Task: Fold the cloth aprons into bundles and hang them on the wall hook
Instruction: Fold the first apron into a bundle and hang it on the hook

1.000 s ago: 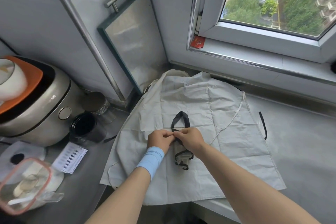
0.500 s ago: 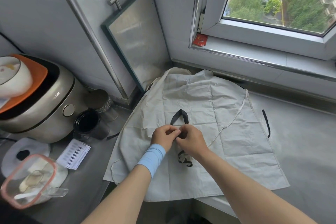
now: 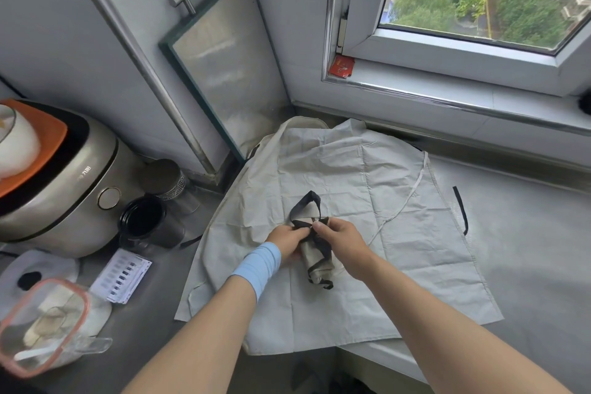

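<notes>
A small rolled apron bundle [image 3: 315, 261], beige with black straps, lies on top of a pale apron [image 3: 345, 189] spread flat over the counter. A black strap loop [image 3: 307, 205] sticks up from the bundle's far end. My left hand [image 3: 285, 241], with a light blue wristband, grips the bundle's left side and pinches the black strap. My right hand [image 3: 343, 241] pinches the same strap at the knot from the right. No wall hook is in view.
A rice cooker [image 3: 60, 182] stands at the left, with a dark cup [image 3: 144, 222] and a jar [image 3: 164, 177] beside it. A framed board [image 3: 224, 64] leans in the corner. A lidded container [image 3: 41, 326] and a card [image 3: 123, 275] lie near left. A window sill [image 3: 447, 96] runs behind.
The bundle has come back into fuller view between my hands, and the black strap loop is now drawn tighter above the knot. The view shifted slightly.
</notes>
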